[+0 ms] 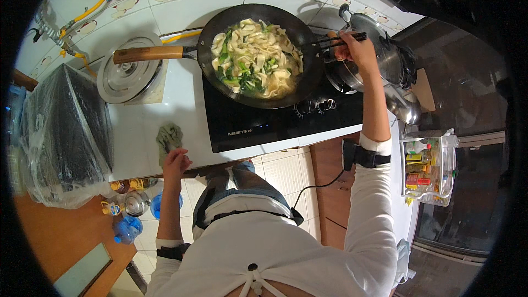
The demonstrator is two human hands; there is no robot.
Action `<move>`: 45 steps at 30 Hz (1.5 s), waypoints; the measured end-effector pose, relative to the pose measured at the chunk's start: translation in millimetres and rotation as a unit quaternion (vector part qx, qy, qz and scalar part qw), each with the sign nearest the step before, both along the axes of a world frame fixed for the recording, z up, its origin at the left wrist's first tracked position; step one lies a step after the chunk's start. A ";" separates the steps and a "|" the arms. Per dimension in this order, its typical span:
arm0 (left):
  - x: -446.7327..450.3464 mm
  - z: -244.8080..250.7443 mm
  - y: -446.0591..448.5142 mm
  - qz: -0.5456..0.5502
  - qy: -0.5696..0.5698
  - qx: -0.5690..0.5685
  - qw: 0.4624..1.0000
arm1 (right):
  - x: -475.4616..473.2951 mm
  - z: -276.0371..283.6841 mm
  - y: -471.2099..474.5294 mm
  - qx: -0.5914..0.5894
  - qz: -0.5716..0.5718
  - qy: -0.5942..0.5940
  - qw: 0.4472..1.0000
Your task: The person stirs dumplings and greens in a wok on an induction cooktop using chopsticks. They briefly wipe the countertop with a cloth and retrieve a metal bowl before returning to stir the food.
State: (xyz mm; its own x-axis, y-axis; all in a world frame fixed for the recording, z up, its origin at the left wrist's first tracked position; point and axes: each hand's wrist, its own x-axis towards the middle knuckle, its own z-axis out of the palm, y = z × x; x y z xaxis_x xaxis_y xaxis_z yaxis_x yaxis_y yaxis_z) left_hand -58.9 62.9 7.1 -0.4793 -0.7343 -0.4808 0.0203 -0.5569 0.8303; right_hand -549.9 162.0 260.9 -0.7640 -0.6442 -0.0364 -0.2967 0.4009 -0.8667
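Observation:
A black wok with a wooden handle sits on the black glass cooktop. Wide noodles and leafy greens lie in broth inside it. My right hand, beyond the wok's right rim, grips black chopsticks whose tips reach over that rim; the tips themselves are hard to make out. Near the counter's front edge, my left hand hangs with bent fingers beside a crumpled grey-green cloth. Whether it touches the cloth cannot be told.
Left of the wok, a round lid lies on the white counter beside a plastic-covered box. Metal pots crowd the right side, behind my right forearm. A rack of bottles stands farther right; large bottles stand on the floor.

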 end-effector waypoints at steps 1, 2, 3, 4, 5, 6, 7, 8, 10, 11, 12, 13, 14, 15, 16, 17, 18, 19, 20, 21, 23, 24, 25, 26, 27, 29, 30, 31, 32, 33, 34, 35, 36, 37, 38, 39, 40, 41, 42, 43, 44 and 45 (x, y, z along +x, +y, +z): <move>0.8 -0.7 0.1 -0.001 0.000 0.002 1.000 | -3.4 -10.1 -5.3 -0.011 -0.052 0.013 0.998; 1.3 -1.0 0.0 -0.001 0.001 0.004 1.000 | -5.5 -20.8 -12.7 0.026 -0.066 0.048 0.996; 1.4 -1.1 0.1 0.000 0.003 0.002 1.000 | -1.7 -35.7 -18.1 -0.058 -0.076 -0.032 0.995; 1.4 -0.8 0.7 0.001 0.005 0.001 1.000 | 4.0 -49.3 -24.2 -0.070 -0.043 -0.054 0.995; 1.0 -0.2 1.3 0.000 0.007 0.000 1.000 | 10.1 -59.3 -30.6 -0.075 -0.024 -0.076 0.994; 0.2 0.7 2.1 0.003 0.005 0.003 1.000 | 15.1 -64.2 -36.5 -0.061 -0.008 -0.123 0.991; -1.0 1.8 2.7 0.005 0.003 0.005 1.000 | 21.5 -66.4 -41.5 -0.046 0.006 -0.167 0.985; -2.4 3.0 3.2 0.006 0.003 0.010 1.000 | 29.4 -66.4 -45.2 -0.044 0.007 -0.180 0.983; -3.9 5.3 3.8 0.009 -0.010 0.009 1.000 | 41.8 -52.8 -44.3 -0.034 0.118 -0.180 0.976; -4.6 6.2 3.4 0.007 -0.012 0.005 1.000 | 47.6 -43.4 -43.1 -0.028 0.137 -0.167 0.976; -5.6 7.0 2.6 0.009 -0.013 0.006 1.000 | 49.9 -31.0 -40.4 -0.022 0.148 -0.138 0.979; -6.1 7.6 2.0 0.008 -0.012 0.003 1.000 | 49.7 -17.3 -38.2 -0.014 0.157 -0.108 0.982; -6.0 7.9 2.1 0.007 -0.011 0.001 1.000 | 47.1 -3.8 -36.0 -0.002 0.153 -0.068 0.986; -5.7 8.1 2.9 0.010 -0.013 -0.001 1.000 | 40.6 10.3 -31.3 -0.014 0.169 -0.064 0.983; -4.5 8.1 3.8 0.012 -0.016 -0.002 1.000 | 32.3 22.0 -29.3 0.006 0.140 -0.036 0.989; -3.2 8.0 4.5 0.014 -0.019 -0.004 1.000 | 23.4 29.1 -31.2 -0.010 0.160 -0.007 0.987; -2.2 7.6 5.0 0.016 -0.021 -0.001 1.000 | 17.6 26.6 -36.0 -0.018 0.117 -0.001 0.993; -1.3 6.7 4.8 0.018 -0.022 0.002 1.000 | 12.2 19.9 -41.7 -0.036 0.088 0.012 0.995; -1.0 5.5 4.6 0.021 -0.022 0.004 1.000 | 6.6 11.1 -48.2 -0.055 0.060 0.025 0.996; -0.6 4.3 4.0 0.022 -0.020 0.008 1.000 | 1.7 0.4 -54.2 -0.062 0.058 0.019 0.996; 0.8 2.0 2.5 0.024 -0.017 0.017 0.999 | -5.3 -22.7 -66.3 -0.069 0.043 0.005 0.997; 1.6 1.3 2.8 0.026 -0.016 0.015 0.999 | -7.6 -32.7 -72.1 -0.099 0.057 -0.004 0.993; 2.0 0.8 3.4 0.028 -0.015 0.012 0.999 | -8.6 -41.0 -78.7 -0.087 0.072 -0.013 0.994; 2.6 0.7 3.8 0.027 -0.017 0.014 0.999 | -7.9 -47.7 -84.3 -0.075 0.086 -0.022 0.993; 2.8 1.0 4.2 0.027 -0.020 0.009 0.999 | -6.2 -51.9 -88.0 -0.056 0.089 -0.039 0.994; 2.4 1.9 4.8 0.025 -0.032 0.008 0.999 | -1.7 -52.2 -92.0 -0.002 0.162 -0.052 0.985; 1.8 2.2 5.3 0.025 -0.031 0.008 0.999 | 1.7 -49.8 -92.7 0.019 0.186 -0.054 0.981; 1.3 2.4 5.9 0.026 -0.030 0.008 0.999 | 5.8 -46.5 -93.2 0.040 0.210 -0.056 0.975; 1.4 2.7 6.6 0.024 -0.026 0.009 0.999 | 10.3 -42.6 -92.8 0.069 0.234 -0.056 0.968; 1.6 2.8 6.9 0.024 -0.029 0.007 0.999 | 14.7 -38.0 -91.1 0.082 0.256 -0.060 0.961; 1.5 2.5 7.0 0.021 -0.028 0.006 0.999 | 19.3 -33.4 -88.6 0.093 0.282 -0.065 0.953; 1.6 2.2 7.1 0.019 -0.023 0.006 1.000 | 23.9 -29.0 -85.6 0.094 0.317 -0.075 0.941; 1.8 1.8 7.5 0.019 -0.023 0.003 1.000 | 28.9 -25.3 -82.4 0.123 0.323 -0.058 0.936; 2.2 1.4 8.1 0.019 -0.018 0.002 1.000 | 34.2 -21.9 -78.2 0.137 0.327 -0.047 0.934; 2.4 1.1 8.7 0.019 -0.011 0.006 1.000 | 39.3 -18.3 -73.8 0.141 0.343 -0.040 0.928; 2.4 0.9 8.6 0.016 -0.012 0.004 1.000 | 44.8 -14.9 -68.8 0.155 0.347 -0.030 0.925; 2.2 1.0 7.5 0.014 -0.010 0.008 1.000 | 49.9 -10.4 -62.3 0.143 0.348 -0.037 0.926; 1.8 1.2 6.5 0.010 -0.009 0.011 1.000 | 54.7 -4.9 -55.5 0.127 0.364 -0.024 0.922; 1.3 1.5 6.2 0.013 -0.008 0.013 1.000 | 59.0 1.8 -48.6 0.118 0.372 -0.011 0.921; 0.5 2.1 6.3 0.016 -0.008 0.014 1.000 | 63.5 9.1 -41.5 0.115 0.374 0.003 0.920; -0.3 2.5 6.1 0.020 -0.007 0.016 1.000 | 68.7 16.0 -33.3 0.102 0.361 0.018 0.927; -1.5 2.7 5.9 0.019 -0.009 0.014 1.000 | 73.4 23.2 -25.2 0.100 0.360 0.045 0.926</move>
